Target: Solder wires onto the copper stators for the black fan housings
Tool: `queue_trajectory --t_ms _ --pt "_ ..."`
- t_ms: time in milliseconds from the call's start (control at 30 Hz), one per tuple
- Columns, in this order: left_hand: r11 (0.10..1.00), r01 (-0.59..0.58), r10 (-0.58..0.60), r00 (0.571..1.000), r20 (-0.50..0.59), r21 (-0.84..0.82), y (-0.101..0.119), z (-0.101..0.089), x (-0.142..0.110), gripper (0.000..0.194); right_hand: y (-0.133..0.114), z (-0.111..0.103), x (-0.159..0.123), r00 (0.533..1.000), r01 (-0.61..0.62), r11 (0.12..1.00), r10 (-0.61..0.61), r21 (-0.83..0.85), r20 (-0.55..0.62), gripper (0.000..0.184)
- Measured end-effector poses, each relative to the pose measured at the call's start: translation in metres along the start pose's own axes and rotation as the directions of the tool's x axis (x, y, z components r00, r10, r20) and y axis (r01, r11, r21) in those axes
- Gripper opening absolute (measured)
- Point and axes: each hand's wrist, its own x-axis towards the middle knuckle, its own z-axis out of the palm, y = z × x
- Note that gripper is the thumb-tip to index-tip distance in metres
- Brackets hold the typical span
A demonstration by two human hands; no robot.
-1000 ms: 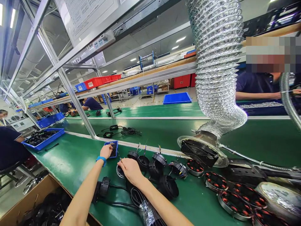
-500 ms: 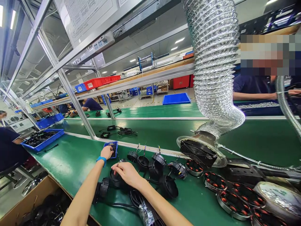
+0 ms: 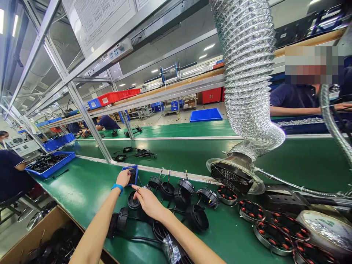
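The single view looks from the wearer's head, forward and down across the desk (image 3: 82,179), close over the right hand (image 3: 150,202) at seven o'clock and left hand (image 3: 123,178) at eight, with the duct (image 3: 247,73) at two.

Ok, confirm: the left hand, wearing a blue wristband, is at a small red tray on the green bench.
The small tray is blue, not red, in the head view; the left hand, wearing a blue wristband, is at it on the green bench.

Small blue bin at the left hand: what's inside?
Small dark pieces in the blue bin, too small to identify. The left hand covers part of it; contents there can't be seen.
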Motion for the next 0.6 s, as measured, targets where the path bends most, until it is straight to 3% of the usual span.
queue_trajectory --t_ms 233,467,600 --pt "0.999 -0.009 0.008 1.000 -0.009 -0.038 -0.006 -0.001 0.001 0.024 0.009 0.004 0.004 0.996 -0.042 0.950 0.065 0.308 -0.065 0.023" --pt "0.999 0.005 -0.005 1.000 -0.008 -0.048 -0.010 -0.001 0.003 0.021 0.012 0.004 0.003 0.995 0.002 0.982 0.018 0.187 -0.103 0.036" --pt "0.998 -0.005 0.005 1.000 -0.005 -0.055 -0.009 0.000 0.000 0.019 0.007 0.004 0.003 0.998 0.010 0.960 0.008 0.280 -0.065 0.038"
